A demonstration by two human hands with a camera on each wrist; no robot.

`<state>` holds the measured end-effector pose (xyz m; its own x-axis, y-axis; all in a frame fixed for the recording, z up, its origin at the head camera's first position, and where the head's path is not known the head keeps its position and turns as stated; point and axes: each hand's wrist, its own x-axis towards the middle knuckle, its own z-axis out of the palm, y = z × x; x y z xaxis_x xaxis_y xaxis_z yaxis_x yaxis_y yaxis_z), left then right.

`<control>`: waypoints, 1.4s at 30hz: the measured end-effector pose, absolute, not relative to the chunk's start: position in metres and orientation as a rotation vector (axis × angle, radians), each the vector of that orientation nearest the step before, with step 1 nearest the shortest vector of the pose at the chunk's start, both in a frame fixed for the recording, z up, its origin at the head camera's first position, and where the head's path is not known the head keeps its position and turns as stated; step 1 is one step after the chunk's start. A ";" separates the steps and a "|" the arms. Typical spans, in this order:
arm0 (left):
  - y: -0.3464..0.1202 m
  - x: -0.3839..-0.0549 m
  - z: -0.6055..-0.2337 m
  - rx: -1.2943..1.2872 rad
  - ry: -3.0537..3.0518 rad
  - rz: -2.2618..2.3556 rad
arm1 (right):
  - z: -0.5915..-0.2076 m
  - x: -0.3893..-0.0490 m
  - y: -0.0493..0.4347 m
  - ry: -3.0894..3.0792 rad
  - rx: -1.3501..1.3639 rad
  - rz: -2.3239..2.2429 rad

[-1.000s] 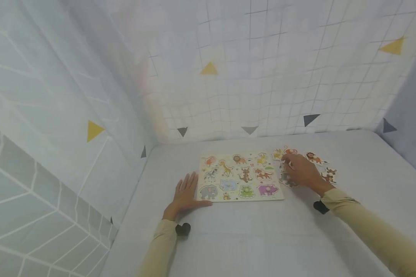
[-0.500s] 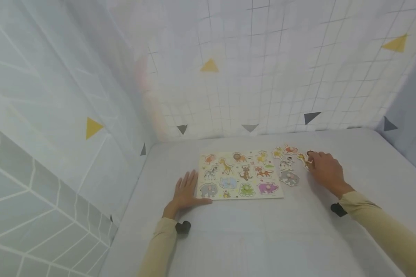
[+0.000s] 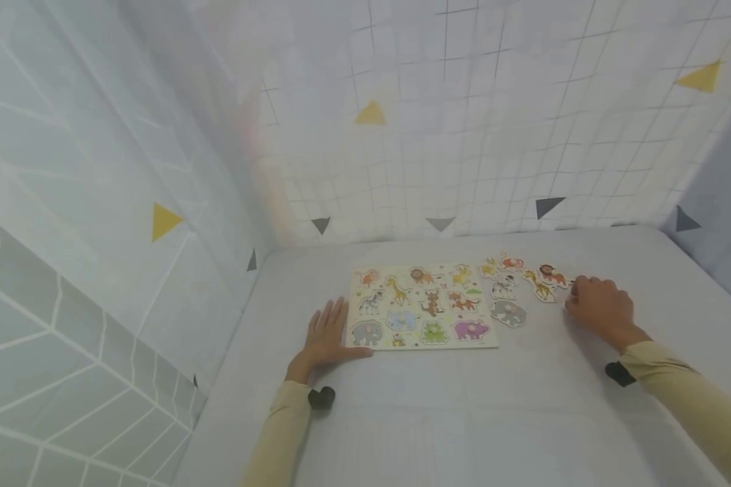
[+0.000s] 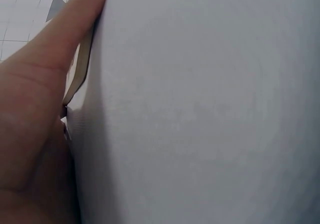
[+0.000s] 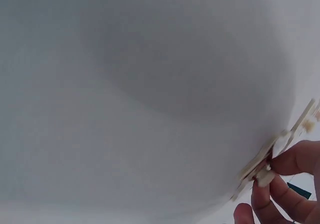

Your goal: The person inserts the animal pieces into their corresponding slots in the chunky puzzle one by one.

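An animal puzzle board [image 3: 415,309] lies flat on the cloth in the head view. My left hand [image 3: 325,338] rests at its left side with fingers spread, the thumb along the front edge. In the left wrist view, that thumb [image 4: 60,39] lies beside the board's edge [image 4: 82,64]. To the right of the loose pieces, my right hand [image 3: 602,310] pinches the kangaroo puzzle piece, which it mostly hides in the head view. The right wrist view shows fingers [image 5: 295,159] gripping the small knob of that kangaroo piece [image 5: 255,169].
Loose pieces lie right of the board: a giraffe [image 3: 541,287], a lion [image 3: 553,275], a zebra [image 3: 503,287], an elephant [image 3: 508,313], a monkey [image 3: 512,262] and a yellow animal [image 3: 489,268]. Patterned cloth [image 3: 463,135] hangs behind the table.
My right hand has moved rightward from the zebra and elephant, past the giraffe and lion, to the kangaroo piece. The giraffe now lies beside the lion, released. My left hand stays put.
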<state>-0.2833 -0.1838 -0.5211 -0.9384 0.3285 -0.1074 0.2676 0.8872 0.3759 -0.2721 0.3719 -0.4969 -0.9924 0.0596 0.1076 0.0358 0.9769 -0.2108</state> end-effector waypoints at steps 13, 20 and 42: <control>-0.185 -0.283 -0.522 0.451 2.894 0.521 | -0.501 -0.264 0.390 -3.124 -0.149 0.317; -0.186 -0.282 -0.522 0.473 2.888 0.549 | -0.507 -0.263 0.391 -3.102 -0.142 0.340; -0.183 -0.282 -0.520 0.473 2.877 0.605 | -0.502 -0.268 0.363 -2.874 -0.080 0.527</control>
<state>-0.2817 -0.1831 -0.5198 -0.9366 0.3379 -0.0932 0.2716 0.8678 0.4161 -0.2677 0.3630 -0.5022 -0.9748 0.0924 0.2030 0.0143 0.9342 -0.3564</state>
